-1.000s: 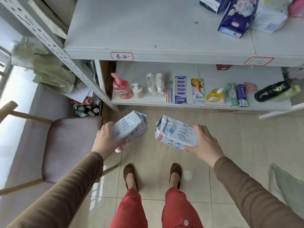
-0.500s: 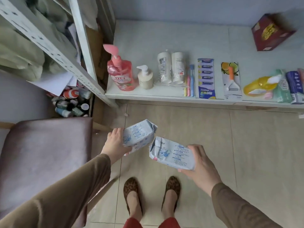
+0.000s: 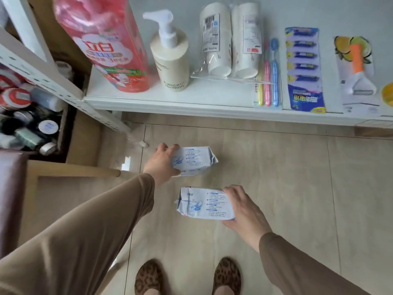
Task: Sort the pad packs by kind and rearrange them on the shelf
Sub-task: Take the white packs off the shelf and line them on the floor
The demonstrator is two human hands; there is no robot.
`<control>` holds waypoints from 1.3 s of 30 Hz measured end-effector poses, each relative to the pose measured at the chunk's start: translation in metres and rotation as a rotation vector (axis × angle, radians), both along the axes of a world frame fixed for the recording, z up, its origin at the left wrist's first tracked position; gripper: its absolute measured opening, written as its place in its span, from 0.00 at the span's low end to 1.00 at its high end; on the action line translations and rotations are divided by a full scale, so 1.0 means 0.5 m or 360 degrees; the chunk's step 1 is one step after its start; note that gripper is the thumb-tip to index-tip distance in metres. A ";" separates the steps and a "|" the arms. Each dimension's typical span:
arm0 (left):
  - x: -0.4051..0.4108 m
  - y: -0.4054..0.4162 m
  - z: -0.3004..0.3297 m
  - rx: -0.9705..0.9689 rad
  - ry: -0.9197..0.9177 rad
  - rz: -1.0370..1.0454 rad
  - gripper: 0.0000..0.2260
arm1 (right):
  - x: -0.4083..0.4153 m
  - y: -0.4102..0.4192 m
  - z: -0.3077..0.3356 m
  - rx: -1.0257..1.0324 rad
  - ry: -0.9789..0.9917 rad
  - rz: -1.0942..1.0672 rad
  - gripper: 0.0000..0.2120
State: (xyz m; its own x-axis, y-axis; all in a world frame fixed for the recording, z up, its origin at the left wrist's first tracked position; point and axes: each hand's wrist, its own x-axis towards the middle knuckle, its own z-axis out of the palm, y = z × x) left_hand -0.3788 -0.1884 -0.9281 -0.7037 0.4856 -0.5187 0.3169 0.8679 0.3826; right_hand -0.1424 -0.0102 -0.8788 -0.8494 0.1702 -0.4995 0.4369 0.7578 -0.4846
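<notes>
White shelf (image 3: 191, 103): red bottle (image 3: 106, 43) reads "立白". Left grip (image 3: 162, 161), right grip (image 3: 244, 211) each clasp pad pack (image 3: 194, 160), (image 3: 205, 204).

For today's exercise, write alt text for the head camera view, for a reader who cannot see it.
Seen from above, a person's left hand and right hand each hold a pale blue pad pack over a tiled floor. Ahead, a low white shelf carries bottles, toothbrushes and other packaged goods.

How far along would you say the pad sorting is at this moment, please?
Nothing looks placed yet: the low shelf in view holds only toiletries, such as the pink bottle and toothbrushes. In hand: the left hand grips one white-blue pad pack, and the right hand grips another matching pack, both over the floor. Left: setting both down together on a shelf.
</notes>
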 end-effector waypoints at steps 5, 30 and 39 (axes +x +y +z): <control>-0.029 0.074 -0.095 0.0057 0.0024 -0.0042 0.36 | -0.052 0.023 -0.115 0.0042 0.0022 0.0047 0.31; 0.077 -0.065 -0.091 0.0177 0.0104 -0.0022 0.28 | -0.172 0.008 -0.200 0.0226 0.0078 -0.0282 0.36; 0.177 -0.081 0.060 -0.0078 0.0063 -0.0090 0.29 | -0.077 0.003 -0.030 0.0355 -0.0090 -0.0052 0.24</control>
